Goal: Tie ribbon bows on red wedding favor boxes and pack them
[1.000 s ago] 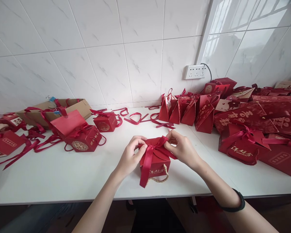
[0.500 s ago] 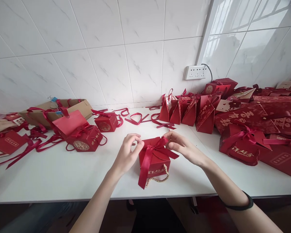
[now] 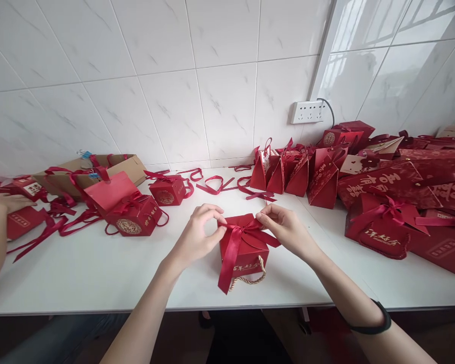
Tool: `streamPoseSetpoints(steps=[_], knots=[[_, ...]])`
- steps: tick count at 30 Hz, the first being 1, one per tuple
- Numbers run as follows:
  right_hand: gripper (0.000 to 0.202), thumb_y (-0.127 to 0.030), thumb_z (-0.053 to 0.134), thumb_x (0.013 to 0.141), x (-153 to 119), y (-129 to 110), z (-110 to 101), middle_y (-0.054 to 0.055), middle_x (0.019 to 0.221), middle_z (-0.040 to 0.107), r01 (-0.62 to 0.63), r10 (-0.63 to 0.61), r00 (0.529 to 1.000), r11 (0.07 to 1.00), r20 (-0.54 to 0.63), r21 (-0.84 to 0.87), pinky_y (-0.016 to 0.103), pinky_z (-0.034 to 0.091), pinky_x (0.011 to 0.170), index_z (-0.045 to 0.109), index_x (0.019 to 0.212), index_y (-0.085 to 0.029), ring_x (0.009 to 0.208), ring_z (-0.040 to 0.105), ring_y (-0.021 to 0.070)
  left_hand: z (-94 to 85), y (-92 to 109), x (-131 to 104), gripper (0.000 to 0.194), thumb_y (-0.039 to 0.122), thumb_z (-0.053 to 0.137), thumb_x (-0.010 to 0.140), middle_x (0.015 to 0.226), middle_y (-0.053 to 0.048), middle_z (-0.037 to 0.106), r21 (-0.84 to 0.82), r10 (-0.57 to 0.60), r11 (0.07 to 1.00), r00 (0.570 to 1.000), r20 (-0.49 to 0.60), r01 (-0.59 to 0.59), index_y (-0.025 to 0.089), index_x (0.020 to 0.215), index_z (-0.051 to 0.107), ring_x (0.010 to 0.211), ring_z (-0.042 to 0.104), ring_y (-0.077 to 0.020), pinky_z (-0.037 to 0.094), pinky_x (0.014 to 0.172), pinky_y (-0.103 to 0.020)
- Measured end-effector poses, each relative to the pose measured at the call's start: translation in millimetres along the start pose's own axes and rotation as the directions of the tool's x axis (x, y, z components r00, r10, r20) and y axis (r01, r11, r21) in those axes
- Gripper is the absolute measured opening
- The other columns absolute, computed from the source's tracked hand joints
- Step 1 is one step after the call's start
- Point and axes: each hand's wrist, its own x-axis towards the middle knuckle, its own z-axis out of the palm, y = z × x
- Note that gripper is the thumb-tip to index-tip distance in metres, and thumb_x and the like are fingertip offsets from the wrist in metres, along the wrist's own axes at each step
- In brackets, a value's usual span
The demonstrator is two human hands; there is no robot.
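Observation:
A small red gift box (image 3: pixel 246 255) with gold lettering and a twisted gold cord handle (image 3: pixel 263 270) sits near the table's front edge. Across its top lies a dark red satin ribbon bow (image 3: pixel 235 242), one tail hanging down the front and another pointing right. My left hand (image 3: pixel 202 232) pinches the left loop of this bow between thumb and forefinger. On the other side, my right hand (image 3: pixel 284 227) has thumb and forefinger closed on the right loop. The box stands upright between both hands.
Several red gift boxes (image 3: pixel 134 220) and loose ribbons (image 3: pixel 214 186) lie left and behind, beside a brown cardboard box (image 3: pixel 132 172). Red bags and boxes (image 3: pixel 382 227) crowd the right. Another person's hand (image 3: pixel 11 202) is at far left. A power strip (image 3: pixel 308 112) is on the tiled wall.
My right thumb and fingers have come together on the bow's right loop. My left fingers have closed in on the left loop. The other person's hand at far left has shifted right.

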Motion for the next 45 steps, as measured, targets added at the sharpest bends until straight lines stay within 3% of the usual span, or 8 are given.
streamPoseSetpoints(steps=[5, 10, 16, 22, 27, 33, 41, 45], knots=[[0.038, -0.055, 0.057, 0.08, -2, 2, 4, 0.002, 0.071, 0.061, 0.013, -0.015, 0.998, 1.0, -0.064, -0.028, 0.027, 0.044, 0.063, 0.055, 0.073, -0.018, 0.067, 0.056, 0.0145, 7.3, 2, -1, 0.008, 0.02, 0.052, 0.081, 0.095, -0.003, 0.06, 0.034, 0.09, 0.996, 0.995, -0.048, -0.088, 0.021, 0.088, 0.055, 0.094, 0.057, -0.0182, 0.047, 0.085, -0.033], [0.035, -0.052, 0.059, 0.078, -5, 0, 6, 0.001, 0.07, 0.058, 0.043, -0.041, 0.995, 0.999, -0.094, 0.021, 0.025, 0.041, 0.058, 0.053, 0.072, -0.018, 0.064, 0.053, 0.0128, 12.7, 8, -1, 0.004, 0.02, 0.051, 0.083, 0.084, 0.0, 0.061, 0.082, 0.058, 0.996, 0.99, -0.131, -0.047, 0.021, 0.085, 0.054, 0.079, 0.057, -0.0142, 0.047, 0.074, -0.028], [0.032, -0.049, 0.059, 0.078, -7, 0, 8, 0.001, 0.069, 0.056, 0.064, -0.06, 0.993, 0.997, -0.098, 0.036, 0.025, 0.039, 0.057, 0.053, 0.071, -0.018, 0.063, 0.051, 0.0123, 20.8, 17, 1, 0.006, 0.015, 0.051, 0.082, 0.084, 0.001, 0.061, 0.185, 0.098, 0.981, 0.981, -0.17, -0.066, 0.021, 0.085, 0.05, 0.078, 0.057, -0.0144, 0.046, 0.072, -0.027], [0.033, -0.049, 0.061, 0.079, -11, -1, 9, -0.001, 0.065, 0.054, 0.046, -0.039, 0.994, 0.997, -0.098, 0.067, 0.024, 0.036, 0.052, 0.053, 0.071, -0.018, 0.058, 0.047, 0.0102, 26.5, 16, -5, 0.009, 0.015, 0.047, 0.083, 0.079, -0.001, 0.063, 0.248, 0.008, 0.966, 0.954, -0.301, 0.07, 0.022, 0.089, 0.047, 0.074, 0.059, -0.0184, 0.043, 0.065, -0.029], [0.035, -0.05, 0.061, 0.079, -18, -1, 11, -0.002, 0.061, 0.052, 0.028, -0.021, 0.993, 0.998, -0.12, 0.06, 0.022, 0.033, 0.047, 0.053, 0.07, -0.017, 0.053, 0.043, 0.0086, 21.3, 11, -11, 0.005, 0.019, 0.046, 0.083, 0.075, 0.0, 0.061, 0.165, -0.072, 0.98, 0.969, -0.235, 0.113, 0.022, 0.087, 0.048, 0.071, 0.057, -0.0174, 0.042, 0.064, -0.029], [0.036, -0.051, 0.062, 0.078, -19, -1, 8, -0.002, 0.06, 0.052, -0.007, 0.017, 0.994, 0.996, -0.106, 0.092, 0.021, 0.033, 0.046, 0.053, 0.071, -0.017, 0.053, 0.044, 0.0085, 9.7, 14, -14, 0.004, 0.018, 0.051, 0.079, 0.079, 0.002, 0.057, -0.108, -0.001, 0.994, 0.998, -0.069, -0.006, 0.021, 0.082, 0.051, 0.078, 0.055, -0.0128, 0.044, 0.079, -0.027], [0.036, -0.051, 0.062, 0.078, -20, -1, 7, -0.002, 0.061, 0.053, -0.014, 0.023, 0.996, 0.994, -0.083, 0.112, 0.021, 0.032, 0.046, 0.053, 0.071, -0.017, 0.054, 0.044, 0.0085, 3.2, 19, -10, 0.005, 0.023, 0.059, 0.078, 0.078, 0.001, 0.057, -0.334, -0.139, 0.935, 0.989, -0.041, 0.118, 0.019, 0.079, 0.056, 0.076, 0.055, -0.0117, 0.045, 0.073, -0.024], [0.036, -0.051, 0.062, 0.078, -19, 0, 7, -0.002, 0.062, 0.052, -0.015, 0.023, 0.997, 0.994, -0.08, 0.106, 0.021, 0.033, 0.047, 0.053, 0.071, -0.017, 0.055, 0.044, 0.0083, -4.6, 22, -7, 0.01, 0.023, 0.062, 0.077, 0.082, 0.0, 0.057, -0.416, -0.164, 0.89, 0.982, 0.094, 0.188, 0.018, 0.083, 0.056, 0.079, 0.056, -0.0112, 0.045, 0.071, -0.022]])
